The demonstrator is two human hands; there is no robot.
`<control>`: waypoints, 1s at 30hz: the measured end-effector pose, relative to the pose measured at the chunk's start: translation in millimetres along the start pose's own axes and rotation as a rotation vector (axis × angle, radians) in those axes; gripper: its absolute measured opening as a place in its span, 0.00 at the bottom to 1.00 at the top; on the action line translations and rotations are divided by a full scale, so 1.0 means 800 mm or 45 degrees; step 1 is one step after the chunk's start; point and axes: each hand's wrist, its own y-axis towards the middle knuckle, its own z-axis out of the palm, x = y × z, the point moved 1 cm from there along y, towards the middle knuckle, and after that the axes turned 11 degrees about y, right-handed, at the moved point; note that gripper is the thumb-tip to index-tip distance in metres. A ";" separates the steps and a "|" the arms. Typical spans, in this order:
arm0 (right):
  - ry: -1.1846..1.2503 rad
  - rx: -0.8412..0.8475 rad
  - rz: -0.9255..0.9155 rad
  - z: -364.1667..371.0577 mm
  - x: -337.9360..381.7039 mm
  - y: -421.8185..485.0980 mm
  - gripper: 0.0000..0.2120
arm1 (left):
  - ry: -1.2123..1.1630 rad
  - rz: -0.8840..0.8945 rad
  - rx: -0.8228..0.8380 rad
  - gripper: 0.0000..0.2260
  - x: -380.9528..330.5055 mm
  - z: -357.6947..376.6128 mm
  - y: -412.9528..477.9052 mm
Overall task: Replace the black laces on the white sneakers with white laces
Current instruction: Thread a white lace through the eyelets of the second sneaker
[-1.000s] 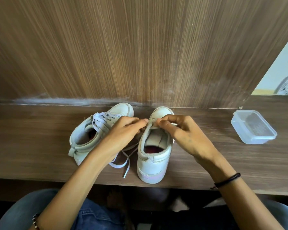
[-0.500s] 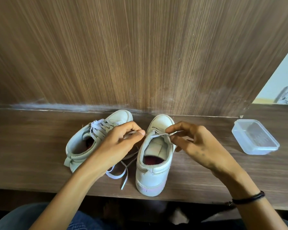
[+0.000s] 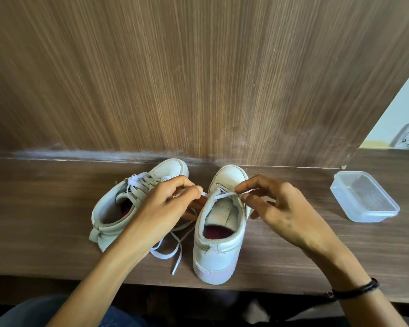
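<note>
A brown wooden table runs along a wood-grain wall panel. Two white sneakers stand on it side by side, toes toward the panel. The left sneaker, tilted outward, is already laced in white up its front. The right sneaker stands upright, its tongue bare except for one white lace stretched across the eyelets nearest the toe. The left hand pinches one end of that lace between thumb and forefinger at the sneaker's left edge, with the other fingers curled. The right hand pinches the other end at the right edge, with its remaining fingers loosely spread. Loose lace ends lie on the table between the sneakers. A clear plastic container sits well apart to the right. A black band circles the right wrist.
</note>
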 end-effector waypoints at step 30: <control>0.317 -0.098 0.183 -0.005 -0.007 0.021 0.10 | 0.137 0.107 0.070 0.12 -0.003 0.002 -0.001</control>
